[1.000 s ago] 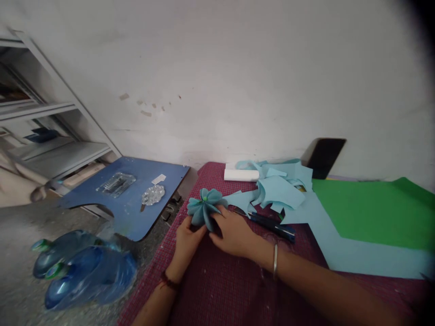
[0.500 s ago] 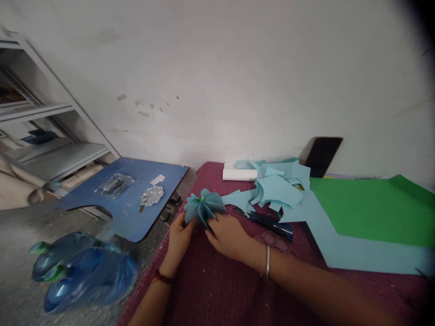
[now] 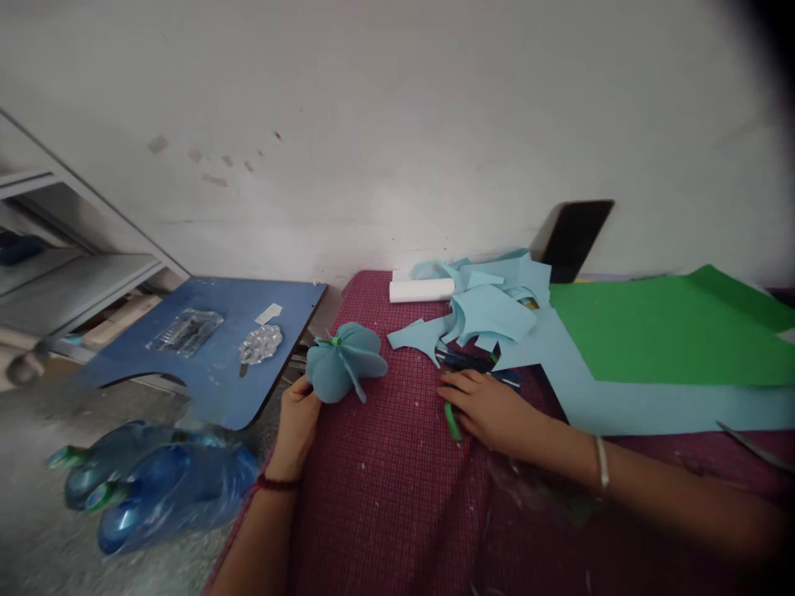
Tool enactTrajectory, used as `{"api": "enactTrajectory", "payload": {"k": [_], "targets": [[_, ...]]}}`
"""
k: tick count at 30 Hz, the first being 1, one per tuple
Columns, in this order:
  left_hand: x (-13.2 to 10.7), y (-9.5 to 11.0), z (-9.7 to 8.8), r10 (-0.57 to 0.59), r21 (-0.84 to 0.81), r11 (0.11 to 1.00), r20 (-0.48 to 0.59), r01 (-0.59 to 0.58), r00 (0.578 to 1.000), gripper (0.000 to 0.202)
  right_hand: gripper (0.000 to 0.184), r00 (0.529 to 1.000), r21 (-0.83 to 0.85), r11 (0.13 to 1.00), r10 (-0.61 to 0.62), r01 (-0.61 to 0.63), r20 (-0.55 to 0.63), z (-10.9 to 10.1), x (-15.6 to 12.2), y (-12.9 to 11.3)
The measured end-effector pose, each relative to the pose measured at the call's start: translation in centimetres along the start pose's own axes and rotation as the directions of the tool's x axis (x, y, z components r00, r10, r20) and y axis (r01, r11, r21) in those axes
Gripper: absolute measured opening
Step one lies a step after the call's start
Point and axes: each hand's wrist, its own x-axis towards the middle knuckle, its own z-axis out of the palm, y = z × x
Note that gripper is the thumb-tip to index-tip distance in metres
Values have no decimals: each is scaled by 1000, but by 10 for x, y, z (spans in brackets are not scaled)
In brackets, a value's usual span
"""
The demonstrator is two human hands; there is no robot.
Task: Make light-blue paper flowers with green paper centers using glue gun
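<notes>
My left hand (image 3: 299, 418) pinches a light-blue paper flower (image 3: 343, 364) at its lower left edge. The flower has rounded, folded petals and a small green piece (image 3: 335, 340) at its top. To the right, my right hand (image 3: 488, 406) is closed over a narrow green paper strip (image 3: 452, 422), whose lower end sticks out below the fingers. Just beyond that hand lies a dark blue tool (image 3: 465, 359), partly covered, its kind unclear. Cut light-blue paper scraps (image 3: 490, 313) are heaped behind it.
A white roll (image 3: 422, 290) lies near the wall. Green sheets (image 3: 658, 331) rest on a light-blue sheet (image 3: 621, 407) at right, near a scissors-like blade (image 3: 754, 447). A black phone-like slab (image 3: 577, 236) leans on the wall. Large blue bottles (image 3: 180, 492) lie on the floor at left.
My right hand has left the flower and moved right, onto the green strip. My left hand still holds the flower, now turned and slightly further left. The view has shifted.
</notes>
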Motion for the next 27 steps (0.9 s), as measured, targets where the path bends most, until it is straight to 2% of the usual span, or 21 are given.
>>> {"api": "enactTrajectory", "payload": {"k": [3, 6, 9, 13, 16, 19, 23, 27], "targets": [[1, -4, -2, -5, 2, 1000, 18, 5, 1000, 29, 43, 999, -7, 999, 41, -41, -13, -7, -24, 11], [3, -9, -4, 14, 4, 1000, 30, -14, 999, 32, 44, 995, 47, 997, 69, -66, -78, -22, -32, 11], [4, -11, -4, 45, 9, 999, 52, -46, 998, 35, 39, 983, 145, 989, 48, -22, -176, -40, -17, 3], [1, -7, -1, 71, 38, 996, 100, -75, 992, 32, 28, 974, 261, 965, 24, 37, -227, -52, 29, -11], [0, -4, -1, 78, 72, 994, 125, -88, 989, 30, 26, 966, 369, 929, 55, 44, -254, -46, 63, -20], [1, -2, -1, 97, 104, 988, 127, -110, 987, 29, 22, 968, 420, 907, 69, 41, -243, -35, 84, -28], [0, 1, 1, 121, 140, 980, 120, -138, 985, 27, 20, 974, 430, 900, 35, 68, -226, -20, 92, -37], [-6, 1, 6, 126, 180, 972, 131, -149, 983, 15, 22, 970, 437, 897, 37, 73, -239, -9, 97, -40]]}}
